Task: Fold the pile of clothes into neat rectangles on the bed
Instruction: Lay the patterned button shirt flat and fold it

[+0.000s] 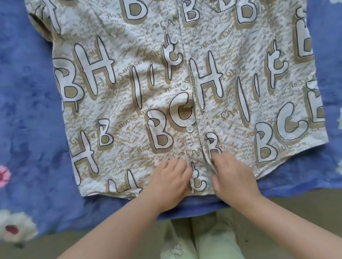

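Cotton, cream and tan, printed with big outlined letters: the short-sleeved button shirt (180, 73) lies face-up and flat on the blue floral bedspread (17, 127). At six o'clock both hands work the hem by the placket. The right hand (232, 173) pinches the front edge between curled fingers; the left hand (170, 181) presses beside it, fingers fairly straight. Looks like the bottom is being closed or squared before folding. Next, probably: flip it and bring the three and nine o'clock sides inward.
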The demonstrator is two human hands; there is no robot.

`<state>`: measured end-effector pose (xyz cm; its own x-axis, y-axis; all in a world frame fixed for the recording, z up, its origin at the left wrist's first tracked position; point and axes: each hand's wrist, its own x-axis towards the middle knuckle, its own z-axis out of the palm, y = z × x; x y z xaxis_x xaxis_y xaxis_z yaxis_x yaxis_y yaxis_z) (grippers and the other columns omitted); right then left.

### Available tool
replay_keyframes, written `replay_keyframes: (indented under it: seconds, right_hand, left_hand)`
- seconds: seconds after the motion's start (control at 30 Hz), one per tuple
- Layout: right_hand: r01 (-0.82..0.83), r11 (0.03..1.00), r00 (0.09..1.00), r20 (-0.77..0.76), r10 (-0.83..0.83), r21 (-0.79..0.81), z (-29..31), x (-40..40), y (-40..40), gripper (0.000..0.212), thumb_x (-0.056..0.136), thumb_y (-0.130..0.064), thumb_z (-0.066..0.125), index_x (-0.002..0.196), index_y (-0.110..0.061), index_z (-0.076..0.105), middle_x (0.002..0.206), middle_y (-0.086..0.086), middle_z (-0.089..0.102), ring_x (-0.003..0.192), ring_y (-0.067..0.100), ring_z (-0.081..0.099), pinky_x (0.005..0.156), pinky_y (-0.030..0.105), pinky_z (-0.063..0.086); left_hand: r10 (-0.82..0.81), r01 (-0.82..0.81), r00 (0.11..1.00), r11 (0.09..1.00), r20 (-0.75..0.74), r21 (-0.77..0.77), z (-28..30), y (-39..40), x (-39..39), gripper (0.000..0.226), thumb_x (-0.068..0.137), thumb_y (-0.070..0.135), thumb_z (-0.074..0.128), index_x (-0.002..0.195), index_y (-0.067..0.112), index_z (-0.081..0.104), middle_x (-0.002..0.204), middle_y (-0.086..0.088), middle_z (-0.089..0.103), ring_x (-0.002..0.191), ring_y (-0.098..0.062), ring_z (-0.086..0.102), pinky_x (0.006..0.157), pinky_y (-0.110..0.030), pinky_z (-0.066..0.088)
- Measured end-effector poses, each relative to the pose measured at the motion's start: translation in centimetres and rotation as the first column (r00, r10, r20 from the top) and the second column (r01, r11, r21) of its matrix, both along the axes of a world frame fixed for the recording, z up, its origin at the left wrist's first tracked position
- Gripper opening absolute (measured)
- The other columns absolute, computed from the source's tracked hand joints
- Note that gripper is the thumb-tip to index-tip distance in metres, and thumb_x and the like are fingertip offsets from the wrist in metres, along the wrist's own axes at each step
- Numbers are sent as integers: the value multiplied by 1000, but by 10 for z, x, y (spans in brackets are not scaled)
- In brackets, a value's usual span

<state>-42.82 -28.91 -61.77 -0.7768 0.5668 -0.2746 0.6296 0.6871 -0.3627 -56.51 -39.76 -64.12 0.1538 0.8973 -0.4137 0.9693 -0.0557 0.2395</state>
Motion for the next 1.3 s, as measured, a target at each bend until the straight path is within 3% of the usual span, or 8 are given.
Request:
replay_keyframes:
  seconds: [0.07,0.2,0.27,0.47,0.73,0.9,1.1,1.3]
  right_hand:
    - [-61,998,998,9,62,-33,2,4,3,19,67,-17,37,68,-7,54,60,6,49,43,25,46,42,22,20]
    - [-223,969,962,140,236,-103,2,12,9,8,53,-11,49,59,-11,53,54,2,49,36,23,46,33,20,9]
    - [-323,934,922,172,347,-152,3,13,10,12,47,-12,56,56,-13,48,52,0,47,33,21,44,41,17,-5]
    - [-382,819,795,299,527,-427,12,10,27,7,89,-15,40,85,-15,34,80,0,39,78,21,39,47,19,19]
    - [-322,781,792,301,532,-535,-2,13,19,13,82,-7,44,94,-8,46,97,8,47,89,23,45,67,29,27]
    - [-105,731,865,301,402,-674,10,15,35,27,82,3,40,97,-11,58,88,0,53,83,17,48,69,23,34]
    - [36,853,895,397,204,-521,37,5,96,33,91,-6,41,119,-10,58,109,6,62,96,21,58,77,25,43]
    - [280,906,946,251,-205,-317,49,-16,208,27,89,-3,44,107,-4,63,93,10,61,73,18,50,62,26,39]
  left_hand:
    - [-9,9,1000,999,1,-33,6,7,6,14,71,23,53,77,12,58,72,-4,59,62,-21,54,57,-28,32]
    - [79,-50,995,923,62,-382,17,20,6,21,93,13,37,109,5,49,109,-12,56,97,-31,54,69,-34,35]
    - [110,-43,984,908,137,-416,23,24,2,19,92,17,39,102,7,51,100,-11,58,94,-31,55,66,-32,33]
    - [201,-4,924,855,325,-518,24,17,-6,20,81,12,53,67,16,40,62,5,39,70,-22,42,50,-25,27]
    - [330,-147,894,855,303,-497,11,9,6,24,88,13,46,108,7,58,114,-7,58,103,-24,52,75,-27,36]
    - [393,-187,882,800,262,-571,22,25,-13,26,89,6,40,104,9,60,97,-4,59,87,-20,52,72,-26,41]
    - [389,-308,911,862,135,-402,51,72,-40,15,91,8,36,87,11,50,88,-4,53,75,-18,46,66,-29,42]
    - [509,-475,850,852,135,-221,70,173,-55,29,94,10,36,117,9,54,114,-7,53,98,-24,53,80,-36,48]
